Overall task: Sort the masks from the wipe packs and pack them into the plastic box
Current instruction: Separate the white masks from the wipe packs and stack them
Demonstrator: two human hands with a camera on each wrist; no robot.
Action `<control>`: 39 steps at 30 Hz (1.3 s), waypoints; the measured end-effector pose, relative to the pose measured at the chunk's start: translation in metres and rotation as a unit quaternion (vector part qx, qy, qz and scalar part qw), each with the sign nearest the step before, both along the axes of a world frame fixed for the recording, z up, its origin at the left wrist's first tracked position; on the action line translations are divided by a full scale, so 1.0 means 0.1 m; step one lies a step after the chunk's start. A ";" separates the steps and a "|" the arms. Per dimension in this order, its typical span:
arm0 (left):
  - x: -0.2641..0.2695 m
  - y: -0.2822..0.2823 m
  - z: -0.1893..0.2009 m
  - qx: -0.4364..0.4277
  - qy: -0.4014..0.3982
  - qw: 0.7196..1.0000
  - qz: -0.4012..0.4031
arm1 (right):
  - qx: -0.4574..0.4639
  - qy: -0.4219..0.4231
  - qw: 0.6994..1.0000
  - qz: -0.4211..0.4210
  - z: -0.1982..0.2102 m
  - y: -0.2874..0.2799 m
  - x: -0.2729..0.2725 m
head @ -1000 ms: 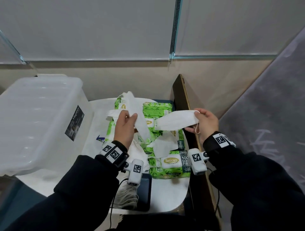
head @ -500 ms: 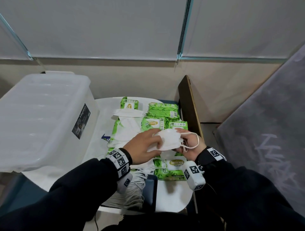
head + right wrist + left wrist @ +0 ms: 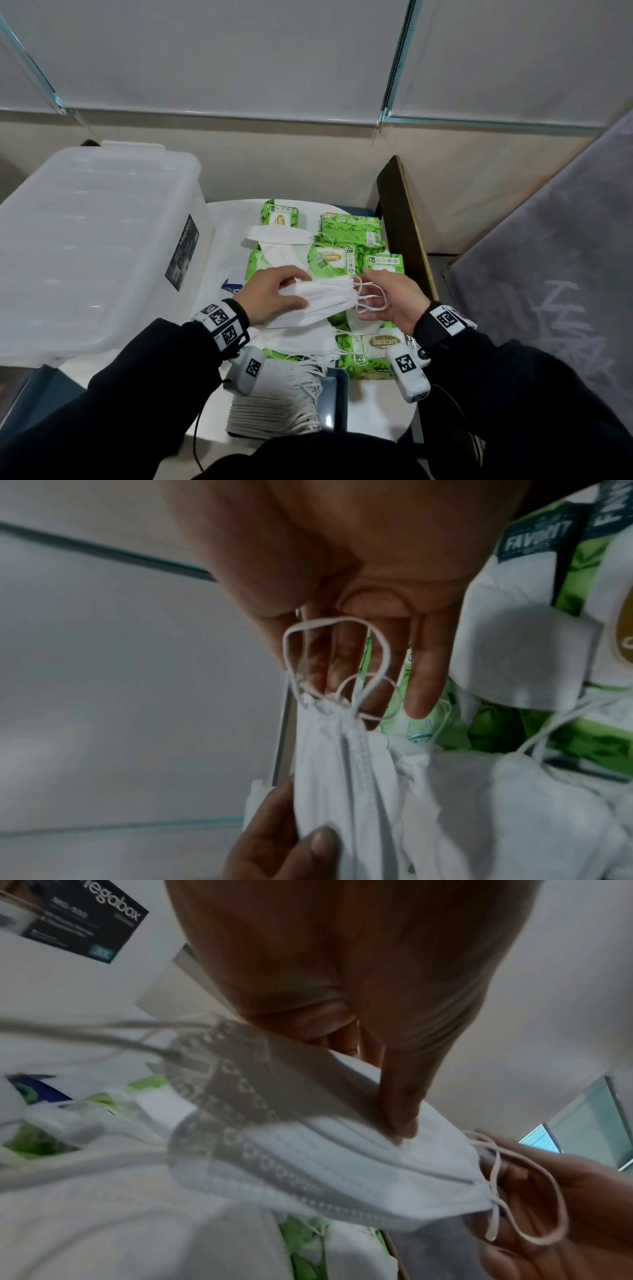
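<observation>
1. Left hand (image 3: 274, 294) pinches folded masks (image 3: 325, 298) above the wipe packs (image 3: 342, 263); right hand (image 3: 394, 301) loosely open at the ear loops (image 3: 368, 296).
2. Square edges, tuck loops (tangle risk).
3. Plastic box (image 3: 96, 240) at 9 o'clock.

Right hand (image 3: 359, 593) fingers spread, white mask (image 3: 346, 772) loops (image 3: 337, 653) across them
</observation>
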State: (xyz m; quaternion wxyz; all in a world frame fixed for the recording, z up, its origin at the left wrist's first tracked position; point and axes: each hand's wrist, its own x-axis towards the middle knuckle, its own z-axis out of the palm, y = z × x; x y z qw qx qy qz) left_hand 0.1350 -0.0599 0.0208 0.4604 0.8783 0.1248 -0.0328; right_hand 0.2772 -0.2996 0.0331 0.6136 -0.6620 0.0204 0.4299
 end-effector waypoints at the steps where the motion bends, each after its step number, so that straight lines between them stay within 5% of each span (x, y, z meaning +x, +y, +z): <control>1: -0.01 0.05 0.01 0.007 0.007 1.000 -0.009 | -0.023 -0.033 0.999 0.028 0.00 0.05 -0.01; 6: -0.08 0.27 -0.06 0.009 0.017 1.000 -0.017 | -0.103 -0.170 0.974 0.108 -0.11 0.31 -0.09; 10: -0.19 0.48 -0.24 0.049 0.063 0.997 0.002 | -0.032 -0.093 0.995 -0.023 -0.11 0.49 -0.09; 15: -0.37 0.72 -0.46 -0.026 0.135 0.986 0.097 | 0.114 0.077 0.983 -0.123 -0.08 0.52 0.00; 20: -0.47 0.89 -0.60 -0.045 0.137 0.970 0.197 | -0.012 0.030 0.993 -0.117 -0.29 0.34 0.04; 22: -0.50 0.89 -0.61 -0.179 0.100 0.940 0.274 | -0.093 0.005 0.993 -0.074 -0.47 0.18 0.02; 24: -0.50 0.92 -0.60 -0.319 0.064 0.877 0.355 | -0.153 -0.005 0.988 -0.006 -0.67 0.00 -0.03; 27: -0.48 0.94 -0.59 -0.402 0.051 0.821 0.403 | -0.191 0.013 0.980 0.054 -0.88 -0.17 -0.15; 39: -0.72 0.87 -0.83 -0.311 0.026 0.834 0.456 | -0.197 -0.030 0.980 0.012 -1.03 -0.11 -0.40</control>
